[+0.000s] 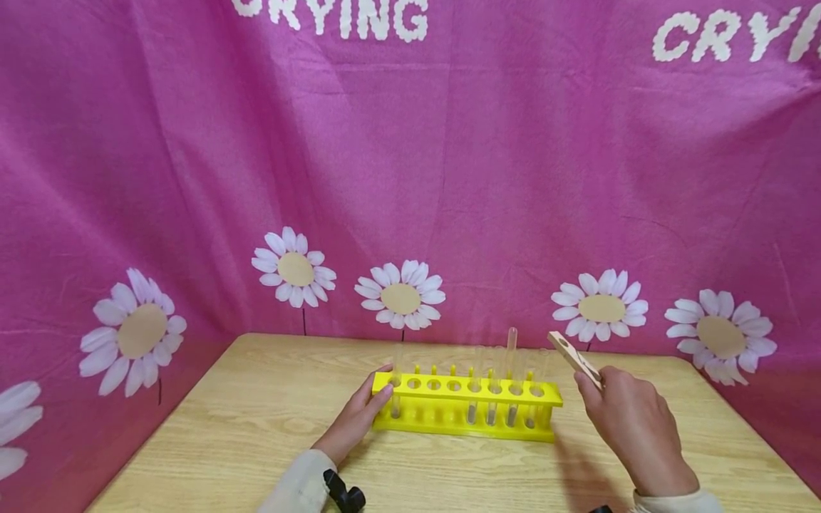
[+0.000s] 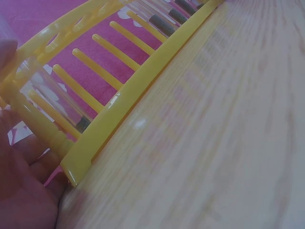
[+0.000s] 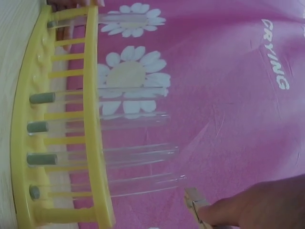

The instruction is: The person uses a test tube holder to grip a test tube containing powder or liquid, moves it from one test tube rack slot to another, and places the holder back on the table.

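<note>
A yellow test tube rack (image 1: 462,429) stands on the table, with pegs along its back. My left hand (image 1: 357,415) grips its left end, thumb at the front by the top bar and fingers round the end post (image 2: 40,121). Beside that thumb stands one clear test tube (image 1: 395,402). Several more test tubes (image 3: 138,155) fill the right-hand holes, each with a little grey-green matter at the bottom. In my right hand (image 1: 631,424) is a wooden test tube clamp (image 1: 571,354), held up just right of the rack. Its tip is near the mouth of the rightmost tube (image 3: 162,182).
The wooden table (image 1: 256,399) reaches back to a pink cloth (image 1: 500,178) with white flowers and lettering, which also hangs along both sides. Three holes in the rack's left middle (image 1: 434,385) hold no tubes.
</note>
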The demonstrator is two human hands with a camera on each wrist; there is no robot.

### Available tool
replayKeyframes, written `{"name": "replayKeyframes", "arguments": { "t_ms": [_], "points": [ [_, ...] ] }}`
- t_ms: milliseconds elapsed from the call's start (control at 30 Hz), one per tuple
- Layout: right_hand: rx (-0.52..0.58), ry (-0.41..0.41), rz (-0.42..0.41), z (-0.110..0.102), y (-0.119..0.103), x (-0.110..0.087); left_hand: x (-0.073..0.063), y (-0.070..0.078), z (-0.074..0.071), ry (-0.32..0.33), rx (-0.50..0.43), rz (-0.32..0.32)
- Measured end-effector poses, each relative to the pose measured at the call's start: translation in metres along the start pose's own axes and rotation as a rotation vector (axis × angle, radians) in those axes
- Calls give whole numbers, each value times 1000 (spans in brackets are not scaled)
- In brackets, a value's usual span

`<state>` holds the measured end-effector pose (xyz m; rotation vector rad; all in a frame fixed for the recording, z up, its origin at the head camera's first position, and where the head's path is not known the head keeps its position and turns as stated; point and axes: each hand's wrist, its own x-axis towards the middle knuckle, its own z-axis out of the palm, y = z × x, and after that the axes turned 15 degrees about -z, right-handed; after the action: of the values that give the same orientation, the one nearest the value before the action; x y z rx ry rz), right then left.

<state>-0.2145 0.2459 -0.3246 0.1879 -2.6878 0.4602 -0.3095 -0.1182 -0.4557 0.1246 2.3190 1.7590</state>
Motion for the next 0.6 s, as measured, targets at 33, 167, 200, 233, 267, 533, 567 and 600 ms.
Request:
{"name": "replayKeyframes", "arguments": {
  "t_ms": [33,167,200,233,267,533,567,600],
  "points": [
    [-1,5,-5,0,-1,0,0,1,0,1,4,-4],
    [3,23,-24,-1,-3,-1,0,1,0,-1,0,-16],
    [4,27,-28,-1,-4,-1,1,1,0,-5,-5,-14],
    [8,31,-31,-1,-5,-1,1,1,0,-7,-13,-3],
    [12,33,-33,-1,-6,0,1,1,0,-12,-25,5],
    [21,52,-50,0,-15,0,4,-5,-4,-41,-80,32],
    [22,51,-49,0,-16,1,4,-5,-4,-42,-79,36],
    [25,48,-48,0,-17,2,4,-5,-4,-42,-78,36]
  ]
}}
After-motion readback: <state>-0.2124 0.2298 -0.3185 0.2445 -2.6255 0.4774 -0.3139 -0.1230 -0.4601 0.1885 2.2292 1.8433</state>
